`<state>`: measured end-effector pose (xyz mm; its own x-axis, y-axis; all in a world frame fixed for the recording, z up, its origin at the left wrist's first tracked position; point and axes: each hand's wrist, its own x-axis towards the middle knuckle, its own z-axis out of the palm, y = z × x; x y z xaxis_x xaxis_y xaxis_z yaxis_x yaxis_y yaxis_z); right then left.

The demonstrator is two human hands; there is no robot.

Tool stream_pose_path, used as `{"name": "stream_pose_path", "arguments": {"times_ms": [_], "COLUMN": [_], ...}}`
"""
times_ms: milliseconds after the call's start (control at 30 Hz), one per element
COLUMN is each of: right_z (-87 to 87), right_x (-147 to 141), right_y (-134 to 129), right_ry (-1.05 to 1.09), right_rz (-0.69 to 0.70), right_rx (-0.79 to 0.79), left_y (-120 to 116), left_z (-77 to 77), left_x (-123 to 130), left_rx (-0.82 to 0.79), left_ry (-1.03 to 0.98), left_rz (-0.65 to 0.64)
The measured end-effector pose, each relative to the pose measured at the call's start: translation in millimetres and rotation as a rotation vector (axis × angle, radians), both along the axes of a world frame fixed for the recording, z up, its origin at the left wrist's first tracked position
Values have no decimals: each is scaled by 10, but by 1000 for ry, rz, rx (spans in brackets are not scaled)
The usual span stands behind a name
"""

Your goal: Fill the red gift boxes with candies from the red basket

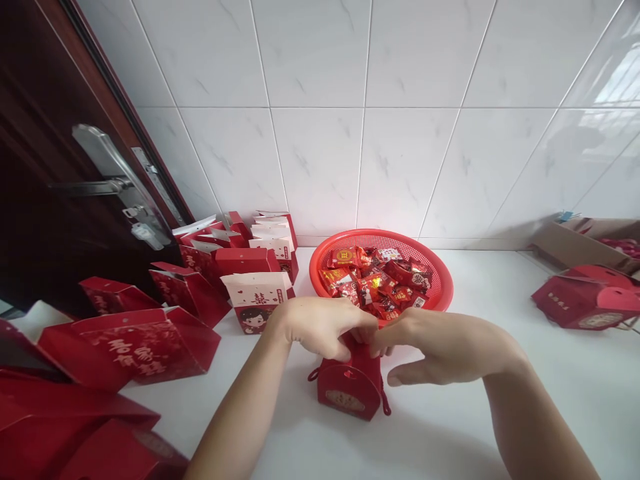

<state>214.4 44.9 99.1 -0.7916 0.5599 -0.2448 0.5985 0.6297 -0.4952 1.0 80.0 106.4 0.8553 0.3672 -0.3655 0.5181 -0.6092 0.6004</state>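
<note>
We have both hands on a small red box (350,393) that stands on the white tabletop (493,287) directly in front of us, just on our side of a red plastic basket (373,237). Our left hand (323,328) bends over the left of the box's top, thumb on the near side and fingers curled. Our right hand (445,347) reaches in from the other side, its fingers bent down at the top and its thumb held apart from them. The fingertips are partly hidden, so we cannot tell whether either hand actually grips the box or only presses on it. A dark red cord (385,399) hangs at the box's right side.

In the basket we see a heap of wrapped candies (380,283), mostly in red wrappers. To our left stand many red cartons (145,347), their tops raised, with a white-topped carton (256,291) among them showing a cartoon face. Well off to the right sits another red box (583,300), near a brown cardboard box (557,245) by the tiled wall (320,160).
</note>
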Motion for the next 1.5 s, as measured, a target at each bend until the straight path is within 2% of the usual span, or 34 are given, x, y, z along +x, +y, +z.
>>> {"name": "stream_pose_path", "arguments": {"times_ms": [100,233,333,433,567,667,833,1000,1167,1267,1400,1500], "right_z": [29,42,37,23,-10,-34,-33,-48,-227,-368,-556,-722], "right_x": [-9,-50,-72,-85,-94,-105,-134,-183,-207,-140,13,86], "right_y": [-14,-70,-120,-139,-119,-109,-107,-108,-211,-308,-375,-340], "right_ry": [-12,38,24,-84,-142,-143,-124,-147,-141,-122,-20,222], "right_rz": [-50,-97,-172,-236,-256,-257,-218,-215,-269,-361,-470,-425], "right_rx": [43,106,176,223,208,184,93,105,164,149,15,-168], "left_y": [9,-18,-70,-146,-234,-253,-220,-155,-67,-53,-117,-185], "left_z": [-30,55,157,214,186,140,115,75,-48,-90,-63,-21], "left_x": [-10,-150,-276,-315,-206,-92,-19,-27,-4,31,98,147], "left_rx": [-22,-2,107,265,253,247,248,231,209,212,251,289], "left_ry": [-29,-133,-201,-121,102,189,209,193,223,226,247,254], "left_rz": [8,106,265,358,294,272,248,196,191,214,278,325]}}
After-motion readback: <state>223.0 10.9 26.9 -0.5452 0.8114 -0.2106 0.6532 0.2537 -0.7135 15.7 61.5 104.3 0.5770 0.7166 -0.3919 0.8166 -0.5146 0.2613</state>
